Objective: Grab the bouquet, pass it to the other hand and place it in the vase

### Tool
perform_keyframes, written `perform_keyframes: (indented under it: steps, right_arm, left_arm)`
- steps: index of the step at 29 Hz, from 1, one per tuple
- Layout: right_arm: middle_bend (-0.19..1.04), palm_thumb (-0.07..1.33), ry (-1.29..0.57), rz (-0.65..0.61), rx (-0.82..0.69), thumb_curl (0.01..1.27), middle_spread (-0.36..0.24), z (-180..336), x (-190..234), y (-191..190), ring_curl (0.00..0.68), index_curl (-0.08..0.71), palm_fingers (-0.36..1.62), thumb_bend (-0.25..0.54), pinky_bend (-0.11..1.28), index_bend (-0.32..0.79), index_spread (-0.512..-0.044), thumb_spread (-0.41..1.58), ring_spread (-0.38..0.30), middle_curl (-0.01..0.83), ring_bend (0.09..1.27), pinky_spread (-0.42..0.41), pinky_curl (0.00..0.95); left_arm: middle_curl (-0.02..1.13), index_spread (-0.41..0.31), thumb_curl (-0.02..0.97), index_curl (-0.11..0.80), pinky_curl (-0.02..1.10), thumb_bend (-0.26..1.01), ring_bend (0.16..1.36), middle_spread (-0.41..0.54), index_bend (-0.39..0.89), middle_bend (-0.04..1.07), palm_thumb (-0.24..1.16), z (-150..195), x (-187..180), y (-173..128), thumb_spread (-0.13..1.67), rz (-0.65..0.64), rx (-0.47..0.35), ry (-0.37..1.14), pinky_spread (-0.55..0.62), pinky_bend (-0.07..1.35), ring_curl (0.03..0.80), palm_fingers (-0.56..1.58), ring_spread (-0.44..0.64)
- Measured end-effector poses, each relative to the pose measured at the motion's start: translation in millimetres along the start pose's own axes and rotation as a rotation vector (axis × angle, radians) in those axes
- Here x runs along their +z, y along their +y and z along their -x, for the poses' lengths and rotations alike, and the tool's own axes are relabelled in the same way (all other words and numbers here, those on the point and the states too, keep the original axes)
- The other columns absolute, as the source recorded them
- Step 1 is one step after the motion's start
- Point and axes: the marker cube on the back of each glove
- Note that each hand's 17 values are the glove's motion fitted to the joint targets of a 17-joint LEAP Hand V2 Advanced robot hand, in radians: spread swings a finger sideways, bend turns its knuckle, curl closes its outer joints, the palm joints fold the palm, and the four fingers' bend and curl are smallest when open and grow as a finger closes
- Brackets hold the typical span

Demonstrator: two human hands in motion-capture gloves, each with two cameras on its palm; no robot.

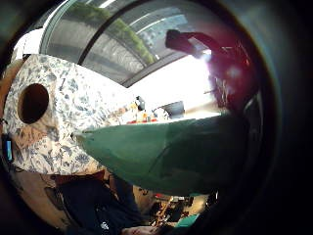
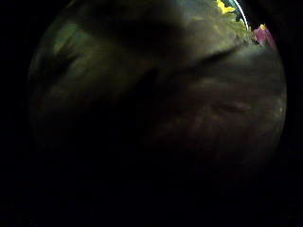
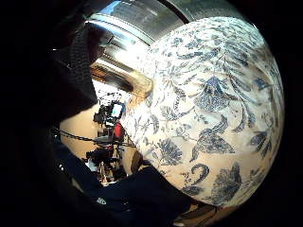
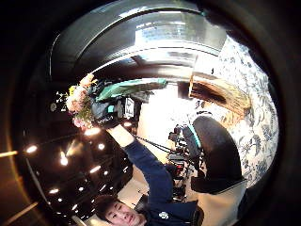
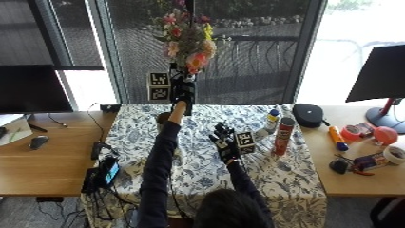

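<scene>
My left hand (image 5: pixel 183 91) is raised high above the table's far edge and grips the bouquet (image 5: pixel 187 40) by its wrapped stem, with pink, orange and yellow flowers uppermost. The bouquet's green wrap (image 1: pixel 166 152) fills much of the left little finger side palm view. The right thumb side palm view also shows the left hand (image 4: pixel 104 115) holding the bouquet (image 4: pixel 81 104). A brown vase (image 5: pixel 162 117) stands on the floral tablecloth (image 5: pixel 202 171) below the raised arm, and its dark mouth (image 1: pixel 33 103) shows from above. My right hand (image 5: pixel 223 141) hovers low over the cloth, fingers spread and empty.
A red tube can (image 5: pixel 283 137) and a blue-capped bottle (image 5: pixel 272 120) stand right of my right hand. A black case (image 5: pixel 308 115) sits at the cloth's far right corner. Monitors (image 5: pixel 32 90) (image 5: pixel 383 71) flank the table. A phone (image 5: pixel 104 173) lies by the left edge.
</scene>
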Motion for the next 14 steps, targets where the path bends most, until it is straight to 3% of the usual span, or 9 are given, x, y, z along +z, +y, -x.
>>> perform_keyframes:
  steps: [4, 14]
  right_arm:
    - [0.15, 0.80, -0.042, -0.004, 0.164, 0.33, -0.205, 2.9, -3.1, 8.1, 0.370, 0.309, 0.37, -0.020, 0.65, 0.08, -0.339, 1.08, -0.082, 0.380, 0.49, 0.150, 0.407]
    - [0.17, 0.79, -0.053, -0.005, 0.167, 0.33, -0.147, -1.4, -9.9, 12.2, 0.352, 0.265, 0.35, -0.022, 0.66, 0.11, -0.351, 1.08, -0.051, 0.355, 0.49, 0.206, 0.389]
  left_arm:
    - [0.64, -0.315, 0.419, 0.662, 0.47, -0.01, 0.76, -0.285, 0.47, 0.75, 0.78, -6.3, -23.1, -12.7, 1.18, -0.124, 0.022, -0.008, -0.26, 0.27, 0.494, 1.18, -0.30]
    - [0.65, -0.319, 0.415, 0.696, 0.49, -0.02, 0.75, -0.293, 0.44, 0.72, 0.77, 18.2, -66.9, -41.5, 1.18, -0.346, 0.000, -0.032, -0.26, 0.26, 0.496, 1.18, -0.31]
